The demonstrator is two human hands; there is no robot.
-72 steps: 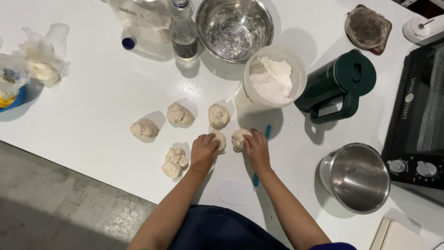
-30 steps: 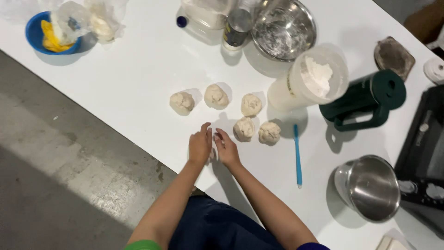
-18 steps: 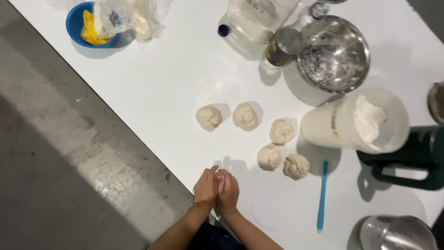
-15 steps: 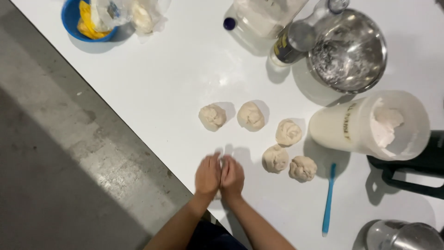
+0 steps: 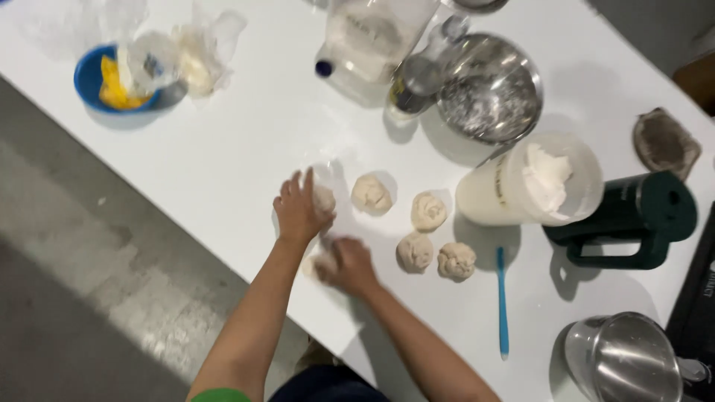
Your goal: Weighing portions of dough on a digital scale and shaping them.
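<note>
Several pale dough balls lie on the white table (image 5: 246, 141). My left hand (image 5: 299, 210) rests on the leftmost dough ball (image 5: 323, 198), fingers spread over it. My right hand (image 5: 348, 264) is blurred, closed over a small dough piece (image 5: 313, 264) near the table's front edge. Other dough balls sit to the right: one (image 5: 371, 193), one (image 5: 429, 211), one (image 5: 415, 251) and one (image 5: 456, 261).
A blue spatula (image 5: 503, 301) lies right of the dough. Behind stand a flour tub (image 5: 532, 182), a steel bowl (image 5: 489, 88), a bottle (image 5: 417, 78), a clear jug (image 5: 372, 37), a green jug (image 5: 633, 216). A blue bowl (image 5: 100, 78) and plastic wrap sit far left; a steel pot (image 5: 622, 361) bottom right.
My hands were pressed together rolling dough just off the table's edge; now they have parted, the left reaching forward onto the leftmost ball, the right lower on a small piece. The view shifted.
</note>
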